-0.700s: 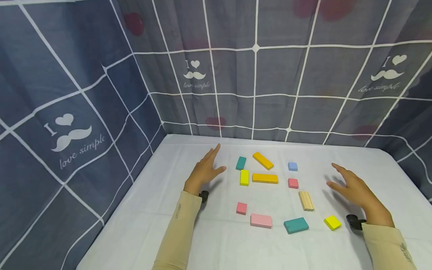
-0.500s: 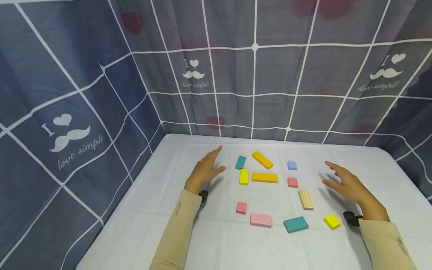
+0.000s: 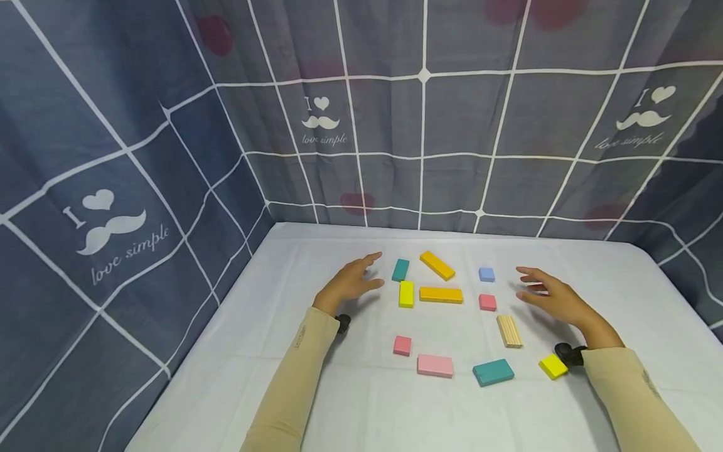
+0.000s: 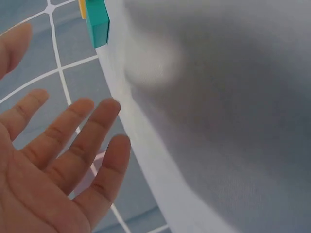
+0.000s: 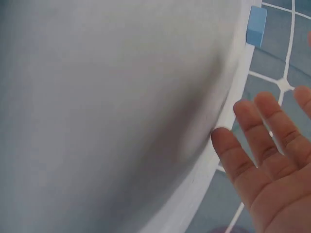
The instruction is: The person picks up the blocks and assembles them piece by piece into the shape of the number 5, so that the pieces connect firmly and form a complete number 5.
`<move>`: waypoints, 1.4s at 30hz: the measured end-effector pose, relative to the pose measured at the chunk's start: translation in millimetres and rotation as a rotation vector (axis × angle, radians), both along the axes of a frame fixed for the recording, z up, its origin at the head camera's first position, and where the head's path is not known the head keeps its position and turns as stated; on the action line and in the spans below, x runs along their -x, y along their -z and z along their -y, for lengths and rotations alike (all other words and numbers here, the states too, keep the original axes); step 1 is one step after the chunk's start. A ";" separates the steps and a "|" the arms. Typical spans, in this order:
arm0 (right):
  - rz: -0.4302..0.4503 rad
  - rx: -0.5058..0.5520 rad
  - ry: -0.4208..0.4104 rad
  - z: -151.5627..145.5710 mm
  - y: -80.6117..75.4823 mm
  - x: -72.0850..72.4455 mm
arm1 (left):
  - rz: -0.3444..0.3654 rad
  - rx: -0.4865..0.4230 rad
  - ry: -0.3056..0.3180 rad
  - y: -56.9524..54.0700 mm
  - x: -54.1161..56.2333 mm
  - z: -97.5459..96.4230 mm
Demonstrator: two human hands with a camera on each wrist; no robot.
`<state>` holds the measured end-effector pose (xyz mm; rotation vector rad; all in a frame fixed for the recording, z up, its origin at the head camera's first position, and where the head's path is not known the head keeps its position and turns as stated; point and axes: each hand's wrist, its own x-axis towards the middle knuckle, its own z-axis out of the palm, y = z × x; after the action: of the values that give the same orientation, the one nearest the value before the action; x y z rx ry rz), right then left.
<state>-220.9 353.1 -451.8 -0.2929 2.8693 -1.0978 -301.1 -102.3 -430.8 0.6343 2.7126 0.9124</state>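
curtain [image 3: 390,119]: blue-grey, white grid | small block [image 3: 486,274]: blue | ridged block [image 3: 509,331]: beige, apparently striped

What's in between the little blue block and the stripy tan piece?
A small pinkish-red block lies between the blue block and the stripy tan piece. The head view shows it.

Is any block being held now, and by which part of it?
Nothing is held: the left hand and the right hand are both empty. The small teal block and the blue block lie on the table, untouched.
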 end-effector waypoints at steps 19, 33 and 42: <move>0.183 0.176 -0.046 11.5 -9.3 31.6 | 0.161 -0.033 0.010 4.3 31.7 -16.8; 0.271 0.245 -0.071 29.0 -4.3 48.2 | 0.290 -0.076 -0.016 14.2 50.4 -26.6; 0.276 0.287 -0.093 38.4 -15.1 61.9 | 0.324 -0.075 -0.025 17.1 58.2 -28.7</move>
<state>-282.7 314.7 -436.7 -0.2610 2.4352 -1.4086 -359.3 -73.6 -447.9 0.4227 2.4131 1.0276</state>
